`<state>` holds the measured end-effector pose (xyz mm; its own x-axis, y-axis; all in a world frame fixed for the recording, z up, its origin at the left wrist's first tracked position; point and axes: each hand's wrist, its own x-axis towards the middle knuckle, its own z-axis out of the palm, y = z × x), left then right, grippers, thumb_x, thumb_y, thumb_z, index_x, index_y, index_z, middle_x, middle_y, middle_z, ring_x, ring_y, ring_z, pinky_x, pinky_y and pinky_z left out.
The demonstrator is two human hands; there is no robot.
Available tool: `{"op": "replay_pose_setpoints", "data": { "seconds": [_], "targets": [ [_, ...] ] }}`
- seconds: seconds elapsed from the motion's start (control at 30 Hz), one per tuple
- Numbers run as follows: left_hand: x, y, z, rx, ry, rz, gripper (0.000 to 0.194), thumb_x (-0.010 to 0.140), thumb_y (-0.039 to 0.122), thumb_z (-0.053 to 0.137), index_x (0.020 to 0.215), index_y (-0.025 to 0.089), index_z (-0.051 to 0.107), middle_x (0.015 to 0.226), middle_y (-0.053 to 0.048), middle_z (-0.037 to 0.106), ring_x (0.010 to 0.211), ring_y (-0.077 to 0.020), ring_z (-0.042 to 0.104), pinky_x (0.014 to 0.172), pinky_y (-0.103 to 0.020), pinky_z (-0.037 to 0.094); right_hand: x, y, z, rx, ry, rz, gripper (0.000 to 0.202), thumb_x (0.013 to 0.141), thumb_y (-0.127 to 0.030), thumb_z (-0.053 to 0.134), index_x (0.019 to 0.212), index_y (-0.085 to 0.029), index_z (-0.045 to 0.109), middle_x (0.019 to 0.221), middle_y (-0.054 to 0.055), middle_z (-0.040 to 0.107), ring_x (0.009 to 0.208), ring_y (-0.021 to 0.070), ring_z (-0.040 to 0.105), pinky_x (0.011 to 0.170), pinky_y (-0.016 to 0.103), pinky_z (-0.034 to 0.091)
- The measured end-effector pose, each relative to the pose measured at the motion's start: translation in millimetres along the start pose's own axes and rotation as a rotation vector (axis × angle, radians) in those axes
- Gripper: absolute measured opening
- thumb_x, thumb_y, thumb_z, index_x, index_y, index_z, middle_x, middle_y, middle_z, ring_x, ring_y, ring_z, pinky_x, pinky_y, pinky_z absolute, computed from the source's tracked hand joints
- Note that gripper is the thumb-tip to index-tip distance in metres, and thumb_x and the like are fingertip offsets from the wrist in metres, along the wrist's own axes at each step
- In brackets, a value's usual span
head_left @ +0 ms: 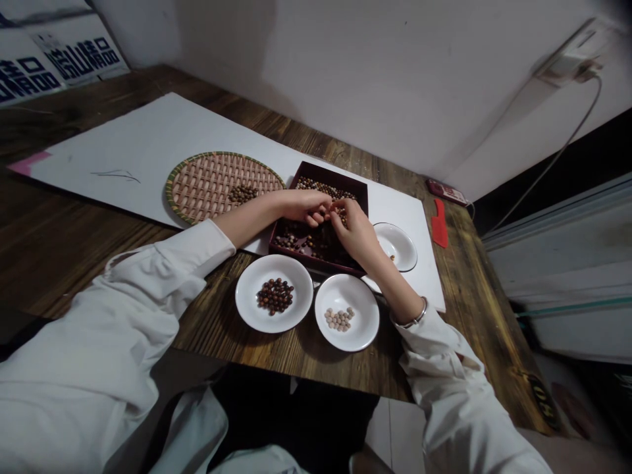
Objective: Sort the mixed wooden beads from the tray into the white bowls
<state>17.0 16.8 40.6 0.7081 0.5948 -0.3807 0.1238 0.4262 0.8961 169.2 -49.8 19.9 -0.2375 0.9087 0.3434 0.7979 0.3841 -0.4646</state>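
Observation:
Both hands meet above a dark red box (326, 262) of mixed beads (320, 187). My left hand (307, 207) has its fingers curled, and whatever lies in them is too small to make out. Close against it, my right hand (353, 227) is closed in a pinch, its fingertips near the left fingertips; any held thing is hidden. Towards me stand a white bowl (244, 306) of dark brown beads (275, 296) and a second white bowl (365, 332) of pale beads (340, 319). A round woven tray (197, 187) on the left carries a pile of olive-brown beads (241, 193).
Another white bowl (407, 247), with a few small beads, is partly behind my right forearm. A white board (138, 145) lies under the box and tray. At the right are a red comb-like tool (439, 224) and a dark red packet-like object (447, 192). The wall rises behind the table.

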Motion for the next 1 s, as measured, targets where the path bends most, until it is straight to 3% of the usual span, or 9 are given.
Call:
{"op": "replay_pose_setpoints", "data": {
  "seconds": [0.2,0.37,0.5,0.77,1.0],
  "targets": [
    [1.8,-2.8,-4.2,-0.003,-0.031,0.03,0.014,0.06,-0.001,0.049,0.057,0.013,0.047,0.052,0.002,0.036,0.04,-0.0027,0.027,0.036,-0.013,0.017,0.0,0.5,-1.4,0.012,-0.022,-0.001,0.022,0.085,-0.02,0.043,0.104,-0.021,0.053,0.112,0.012,0.063,0.107,0.0272,0.058,0.093,0.044,0.047],
    [-0.7,0.1,-2.9,-0.05,0.056,0.04,0.011,0.065,0.002,0.052,0.063,0.013,0.051,0.058,-0.003,0.047,0.045,-0.0057,0.038,0.037,-0.016,0.018,-0.8,-1.2,-2.5,0.022,-0.03,0.008,0.031,0.079,-0.014,0.04,0.107,-0.02,0.052,0.116,0.013,0.063,0.111,0.0275,0.057,0.096,0.045,0.046],
    [0.4,0.8,-2.9,-0.071,0.107,0.016,0.009,0.069,0.005,0.051,0.067,0.013,0.053,0.063,-0.004,0.052,0.047,-0.0064,0.042,0.036,-0.015,0.021,-1.1,-2.3,-2.7,0.018,-0.038,0.031,0.033,0.079,-0.014,0.04,0.11,-0.02,0.051,0.12,0.013,0.062,0.114,0.0275,0.057,0.097,0.046,0.046],
    [3.3,-1.5,-5.0,-0.046,0.062,0.003,0.008,0.074,0.009,0.051,0.071,0.011,0.059,0.065,-0.003,0.053,0.05,-0.0072,0.043,0.039,-0.016,0.028,-0.8,0.6,-1.3,0.011,-0.024,0.022,0.031,0.081,-0.017,0.041,0.111,-0.022,0.051,0.117,0.012,0.063,0.11,0.0283,0.058,0.095,0.048,0.047],
    [4.5,-1.6,-4.1,-0.048,0.13,0.065,0.01,0.07,0.006,0.053,0.069,0.01,0.062,0.069,-0.004,0.057,0.059,-0.0089,0.049,0.05,-0.018,0.037,-2.1,-0.5,-1.4,0.019,0.069,0.064,0.032,0.087,-0.025,0.044,0.119,-0.021,0.046,0.127,0.015,0.058,0.116,0.0287,0.055,0.096,0.049,0.046]
  ]
}}
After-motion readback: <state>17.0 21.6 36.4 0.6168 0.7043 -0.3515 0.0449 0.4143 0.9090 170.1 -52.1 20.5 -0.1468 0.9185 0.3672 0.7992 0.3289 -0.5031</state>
